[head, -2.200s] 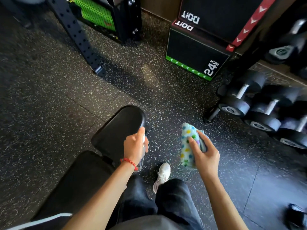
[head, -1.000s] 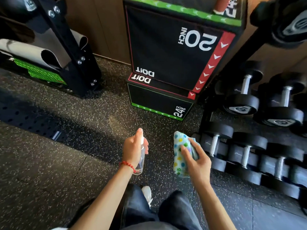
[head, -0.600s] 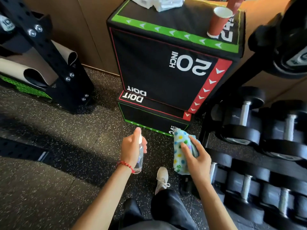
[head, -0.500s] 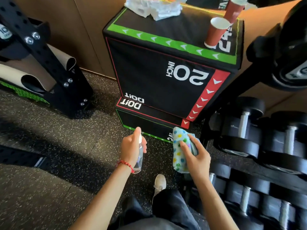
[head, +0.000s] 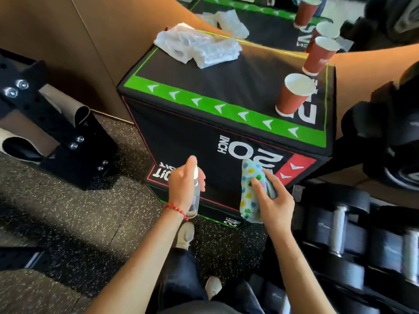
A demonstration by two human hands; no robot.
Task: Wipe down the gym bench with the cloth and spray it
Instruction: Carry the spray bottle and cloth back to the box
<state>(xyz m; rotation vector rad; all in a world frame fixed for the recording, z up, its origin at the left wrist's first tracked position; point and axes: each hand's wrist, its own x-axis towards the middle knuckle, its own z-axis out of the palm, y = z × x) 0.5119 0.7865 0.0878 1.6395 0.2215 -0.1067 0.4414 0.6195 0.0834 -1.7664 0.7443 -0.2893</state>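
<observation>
My left hand (head: 182, 186), with a red bracelet at the wrist, grips a small clear spray bottle (head: 195, 196) upright, index finger on its white top. My right hand (head: 273, 200) holds a folded white cloth with coloured dots (head: 249, 189). Both hands hover side by side in front of a black plyo box (head: 204, 141). The gym bench is out of view.
The plyo box carries white plastic wrapping (head: 199, 47) at the back and two red paper cups (head: 293, 95). A dumbbell rack (head: 340, 234) fills the right side. A black rack foot (head: 74, 152) stands at the left on speckled rubber floor (head: 68, 223).
The bench has dropped out of view as I walked toward the plyo box, which now fills the middle. Both hands kept their hold on bottle and cloth.
</observation>
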